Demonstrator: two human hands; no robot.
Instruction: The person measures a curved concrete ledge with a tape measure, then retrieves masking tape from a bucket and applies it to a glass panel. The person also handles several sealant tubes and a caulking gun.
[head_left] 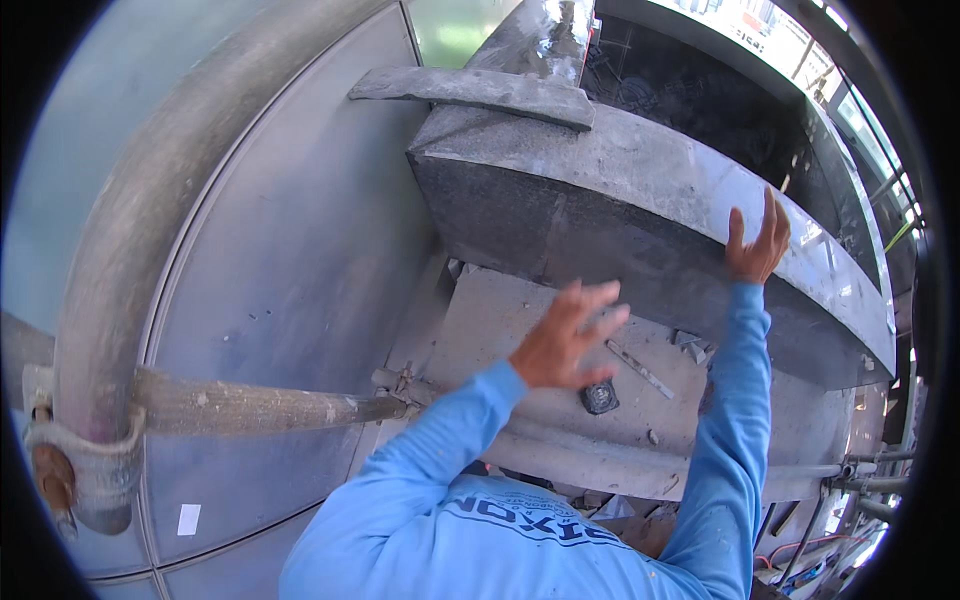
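My left hand (568,342) is in mid-air above the light board of the platform, its fingers spread and slightly blurred, with nothing in it. Against the front edge of a long grey ledge (640,150), my right hand (762,248) is raised with thumb and fingers apart. It appears to rest on the ledge's rim or hover just over it, and it holds nothing. On the platform (500,310) beyond my left hand lies a thin, pale marked strip (640,368), like a ruler. Close to it sits a small dark blocky object (600,397), its kind unclear.
A rough flat plank (480,92) lies across the ledge's far left end. Smooth grey panels (290,230) rise at the left, behind a thick scaffold pole (120,250) and a horizontal tube (260,402) joined by a clamp. Broken fragments (690,345) lie below the ledge.
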